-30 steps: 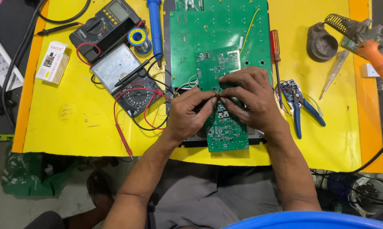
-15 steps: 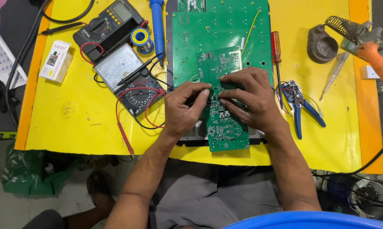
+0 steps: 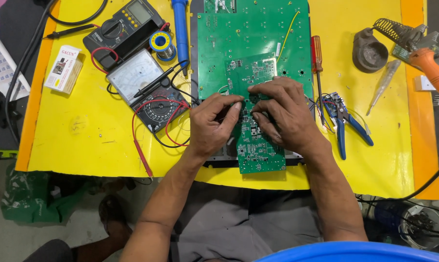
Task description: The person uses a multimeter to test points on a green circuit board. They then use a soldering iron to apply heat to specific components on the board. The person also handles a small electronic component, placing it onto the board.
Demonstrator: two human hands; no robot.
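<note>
The person's 2 forearms are bare, no sleeves or gloves on the hands, above grey trousers.

Yellow worktop (image 3: 83, 140) with orange edges (image 3: 35, 97) above grey floor (image 3: 6, 242).

Single head-worn camera, looking steeply down, close over yellow workbench (image 3: 98, 140), lap at bottom edge

An electronics repair workshop: a yellow-topped counter (image 3: 83, 145) carries a large green circuit board (image 3: 251, 36), a black digital multimeter (image 3: 125, 26) and a coiled-wire soldering-iron stand (image 3: 375, 43).
</note>
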